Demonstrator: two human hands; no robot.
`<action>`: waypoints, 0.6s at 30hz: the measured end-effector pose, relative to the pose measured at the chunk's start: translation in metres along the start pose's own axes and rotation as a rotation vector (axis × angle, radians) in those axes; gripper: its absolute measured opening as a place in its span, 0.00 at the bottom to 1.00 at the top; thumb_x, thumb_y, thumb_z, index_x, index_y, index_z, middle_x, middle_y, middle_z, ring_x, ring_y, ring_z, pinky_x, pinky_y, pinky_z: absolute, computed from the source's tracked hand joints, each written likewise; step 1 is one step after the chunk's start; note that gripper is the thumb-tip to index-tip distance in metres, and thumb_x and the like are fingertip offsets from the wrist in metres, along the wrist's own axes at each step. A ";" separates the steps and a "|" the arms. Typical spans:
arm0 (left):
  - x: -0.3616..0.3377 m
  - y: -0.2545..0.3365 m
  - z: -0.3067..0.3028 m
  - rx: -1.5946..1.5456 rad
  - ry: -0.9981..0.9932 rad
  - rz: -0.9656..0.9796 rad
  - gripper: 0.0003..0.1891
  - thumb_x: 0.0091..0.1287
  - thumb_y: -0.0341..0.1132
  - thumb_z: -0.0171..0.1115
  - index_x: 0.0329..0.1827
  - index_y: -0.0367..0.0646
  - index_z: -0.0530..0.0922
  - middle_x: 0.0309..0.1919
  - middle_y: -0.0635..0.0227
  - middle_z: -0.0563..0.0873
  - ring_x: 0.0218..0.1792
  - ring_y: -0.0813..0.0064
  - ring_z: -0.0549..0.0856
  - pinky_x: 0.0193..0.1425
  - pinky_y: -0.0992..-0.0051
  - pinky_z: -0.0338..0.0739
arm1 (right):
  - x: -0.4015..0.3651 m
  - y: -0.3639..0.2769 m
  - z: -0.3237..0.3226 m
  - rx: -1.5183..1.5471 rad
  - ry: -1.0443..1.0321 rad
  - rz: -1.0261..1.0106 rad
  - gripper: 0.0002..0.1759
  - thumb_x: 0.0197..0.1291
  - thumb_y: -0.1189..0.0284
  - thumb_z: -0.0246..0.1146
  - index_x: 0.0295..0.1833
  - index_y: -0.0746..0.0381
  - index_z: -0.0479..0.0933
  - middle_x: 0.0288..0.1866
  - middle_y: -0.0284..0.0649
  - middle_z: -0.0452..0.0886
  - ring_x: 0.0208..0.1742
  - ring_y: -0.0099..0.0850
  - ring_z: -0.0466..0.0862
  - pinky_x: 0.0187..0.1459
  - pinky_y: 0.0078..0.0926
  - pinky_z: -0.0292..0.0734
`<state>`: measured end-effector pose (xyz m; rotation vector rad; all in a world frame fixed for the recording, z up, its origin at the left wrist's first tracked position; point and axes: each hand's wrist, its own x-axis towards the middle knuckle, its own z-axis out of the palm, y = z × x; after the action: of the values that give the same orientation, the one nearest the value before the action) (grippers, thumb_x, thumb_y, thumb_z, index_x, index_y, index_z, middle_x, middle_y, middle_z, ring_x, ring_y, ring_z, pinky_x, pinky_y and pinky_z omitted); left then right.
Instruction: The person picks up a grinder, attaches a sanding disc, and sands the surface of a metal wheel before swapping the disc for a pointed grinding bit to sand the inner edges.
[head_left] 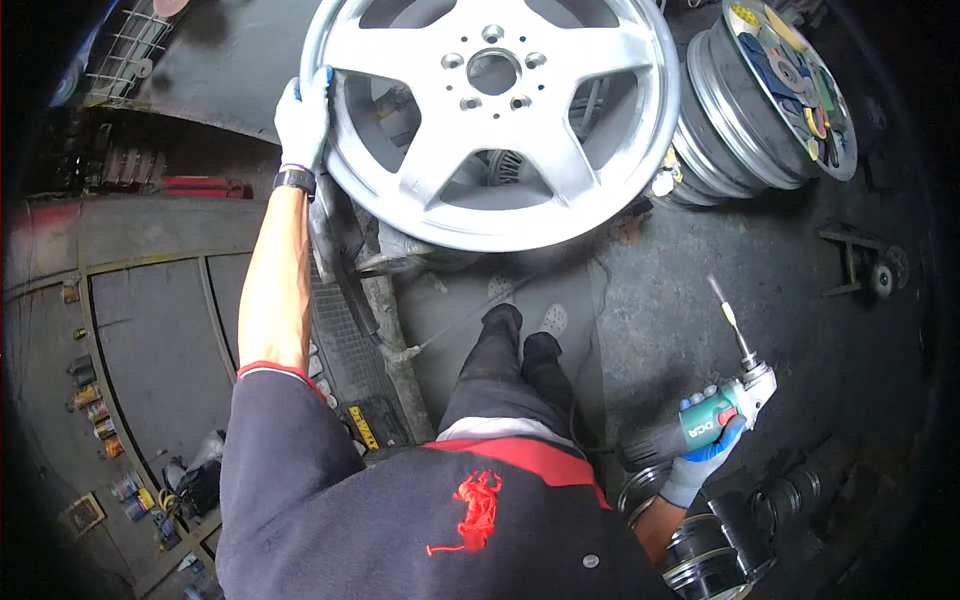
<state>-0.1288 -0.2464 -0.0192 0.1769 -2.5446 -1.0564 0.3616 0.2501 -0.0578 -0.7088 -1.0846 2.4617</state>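
A silver five-spoke alloy wheel point(540, 140) fills the top middle, its face turned toward me. My left hand point(302, 120), in a white glove with blue fingertips, grips the wheel's left edge. Low on the right, my right hand point(708, 462) wears a similar glove and is wrapped around the body of a green and black DCA angle grinder point(708, 418). From the grinder's silver head a long thin shaft with a narrow tip points up toward the wheel, apart from it. Part of my right fingers is hidden behind the tool.
Several stacked rims point(725, 110) stand at the upper right, the outer one carrying discs and small tools. More rims point(700, 550) lie below my right hand. A metal grating point(345, 290) and a yellow-labelled item point(362, 428) are left of my legs. Cans point(95, 410) line the left side.
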 end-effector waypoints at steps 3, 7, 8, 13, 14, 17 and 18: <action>0.000 -0.008 0.005 -0.036 0.039 -0.020 0.26 0.72 0.56 0.67 0.41 0.34 0.84 0.30 0.59 0.86 0.34 0.72 0.82 0.43 0.67 0.77 | -0.002 0.003 0.001 0.006 0.011 -0.002 0.39 0.75 0.43 0.57 0.78 0.60 0.64 0.63 0.46 0.77 0.57 0.41 0.81 0.61 0.46 0.79; -0.021 -0.016 0.010 -0.080 0.123 -0.003 0.25 0.71 0.53 0.68 0.45 0.33 0.85 0.33 0.58 0.87 0.36 0.70 0.83 0.46 0.67 0.78 | -0.003 0.003 0.006 0.024 -0.018 -0.002 0.40 0.75 0.43 0.57 0.78 0.61 0.63 0.63 0.47 0.77 0.57 0.41 0.81 0.61 0.45 0.80; -0.028 -0.019 0.012 -0.084 0.123 -0.005 0.25 0.71 0.53 0.68 0.45 0.33 0.85 0.33 0.58 0.87 0.36 0.70 0.83 0.46 0.67 0.78 | -0.002 0.003 0.005 0.021 -0.019 -0.005 0.40 0.75 0.43 0.57 0.78 0.61 0.63 0.63 0.47 0.77 0.57 0.41 0.81 0.61 0.45 0.80; -0.069 -0.028 0.022 -0.162 0.210 -0.130 0.24 0.73 0.47 0.67 0.57 0.32 0.84 0.43 0.50 0.90 0.42 0.63 0.87 0.52 0.65 0.80 | 0.001 -0.002 0.008 -0.011 -0.057 -0.005 0.40 0.75 0.44 0.58 0.77 0.62 0.64 0.64 0.48 0.78 0.58 0.43 0.82 0.62 0.47 0.80; -0.078 -0.029 0.026 -0.169 0.241 -0.152 0.24 0.73 0.46 0.66 0.60 0.32 0.83 0.46 0.47 0.90 0.45 0.61 0.88 0.54 0.65 0.80 | 0.001 -0.004 0.007 -0.014 -0.055 -0.002 0.40 0.75 0.43 0.58 0.77 0.62 0.65 0.64 0.48 0.78 0.58 0.43 0.82 0.62 0.47 0.80; -0.105 -0.038 0.039 -0.174 0.341 -0.124 0.26 0.74 0.46 0.65 0.62 0.30 0.82 0.49 0.44 0.90 0.47 0.55 0.89 0.55 0.63 0.81 | 0.001 -0.006 0.001 -0.044 -0.044 0.013 0.40 0.74 0.44 0.58 0.77 0.62 0.65 0.64 0.47 0.78 0.58 0.43 0.82 0.62 0.47 0.80; -0.113 -0.037 0.043 -0.196 0.379 -0.141 0.26 0.74 0.46 0.65 0.61 0.28 0.82 0.48 0.44 0.90 0.47 0.54 0.89 0.54 0.62 0.81 | 0.002 -0.007 0.002 -0.051 -0.049 0.017 0.40 0.74 0.44 0.58 0.77 0.62 0.65 0.64 0.47 0.78 0.58 0.43 0.82 0.62 0.47 0.80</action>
<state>-0.0428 -0.2157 -0.1059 0.4613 -2.1032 -1.1890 0.3595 0.2540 -0.0518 -0.6787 -1.1678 2.4863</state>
